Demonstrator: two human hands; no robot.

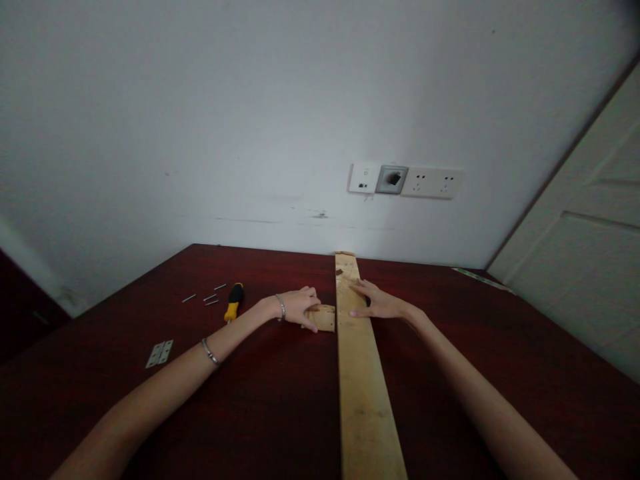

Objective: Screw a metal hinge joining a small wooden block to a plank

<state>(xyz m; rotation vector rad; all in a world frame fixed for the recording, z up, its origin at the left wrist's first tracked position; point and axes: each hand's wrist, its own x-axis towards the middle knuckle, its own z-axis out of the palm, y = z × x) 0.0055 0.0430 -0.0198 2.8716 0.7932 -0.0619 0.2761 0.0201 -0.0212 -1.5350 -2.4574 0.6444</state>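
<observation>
Two bare hands work over one dark red tabletop [270, 407], its surface smooth with a dull sheen. The left hand [300, 309] pinches one short, pale wooden block [327, 320] between thumb and curled fingers, the block's free end facing the left edge of one long wooden plank [370, 393]. The right hand [383, 303] lies with thumb and fingers spread on that plank, which is flat, straight-sided and stained; it runs from below both hands to the wall beyond the fingertips. Two metal bracelets [211, 351] circle the left forearm and wrist. Left of the left fingers lies one screwdriver [235, 300], its handle yellow and black; farther left are four slim metal pieces [210, 297], probably screws, and, nearer the viewer, one flat metal hinge [160, 354] with holes. Beyond the right fingers, one row of wall sockets [433, 183] is set in the white wall [250, 120].
</observation>
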